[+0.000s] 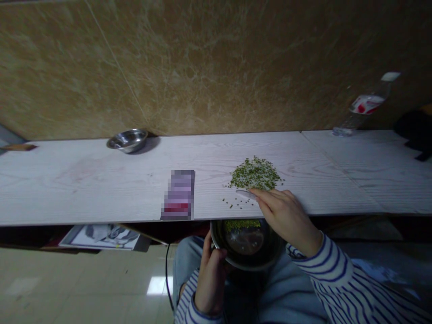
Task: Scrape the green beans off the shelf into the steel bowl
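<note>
My left hand (213, 274) grips the rim of a metal bowl (251, 264), held just below the table's front edge above my lap. Inside the bowl, small green grains (241, 224) lie along the far side. My right hand (281, 211) is closed on a thin, pale, flat piece (245, 194) whose kind I cannot make out. That piece rests at or just over the tabletop, at the near side of a spread pile of green grains (254, 173). A few loose grains are scattered between the pile and the table edge.
A phone-like slab (178, 195), its face blurred, lies left of the pile. Further back stands a small metal bowl (128, 141). A plastic bottle (362, 108) is at the right by the wall, near a dark object (416, 130). An open drawer (104, 237) juts out below the white table (84, 189).
</note>
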Available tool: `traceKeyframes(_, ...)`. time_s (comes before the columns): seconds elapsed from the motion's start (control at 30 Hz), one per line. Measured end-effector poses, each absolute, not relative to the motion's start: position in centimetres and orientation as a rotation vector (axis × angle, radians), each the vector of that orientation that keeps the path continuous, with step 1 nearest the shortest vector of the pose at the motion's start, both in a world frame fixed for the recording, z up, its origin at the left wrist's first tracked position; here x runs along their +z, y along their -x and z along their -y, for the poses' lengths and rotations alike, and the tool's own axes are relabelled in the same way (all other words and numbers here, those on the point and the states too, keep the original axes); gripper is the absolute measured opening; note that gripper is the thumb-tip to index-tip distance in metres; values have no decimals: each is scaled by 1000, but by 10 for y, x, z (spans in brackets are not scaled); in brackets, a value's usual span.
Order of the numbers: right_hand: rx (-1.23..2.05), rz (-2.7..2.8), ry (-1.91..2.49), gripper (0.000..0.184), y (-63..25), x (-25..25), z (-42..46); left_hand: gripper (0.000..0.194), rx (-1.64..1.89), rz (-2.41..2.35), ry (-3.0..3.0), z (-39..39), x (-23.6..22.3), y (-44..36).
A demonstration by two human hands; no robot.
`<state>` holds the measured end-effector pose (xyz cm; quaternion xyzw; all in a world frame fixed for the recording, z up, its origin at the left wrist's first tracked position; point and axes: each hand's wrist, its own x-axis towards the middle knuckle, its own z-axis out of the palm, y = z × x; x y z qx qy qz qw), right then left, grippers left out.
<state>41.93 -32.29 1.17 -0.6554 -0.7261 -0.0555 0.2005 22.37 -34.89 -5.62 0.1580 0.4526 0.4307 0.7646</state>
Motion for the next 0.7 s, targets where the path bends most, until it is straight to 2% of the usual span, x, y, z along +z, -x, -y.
traceKeyframes(0.23, -145, 2031, 1800, 31, -420, 11, 330, 60, 961, -1009, -332, 350, -55, -227)
traceKeyframes(0.7, -148, 2003, 1837, 31, -427, 11, 340, 69, 932, -944, -342, 356, -54, -233)
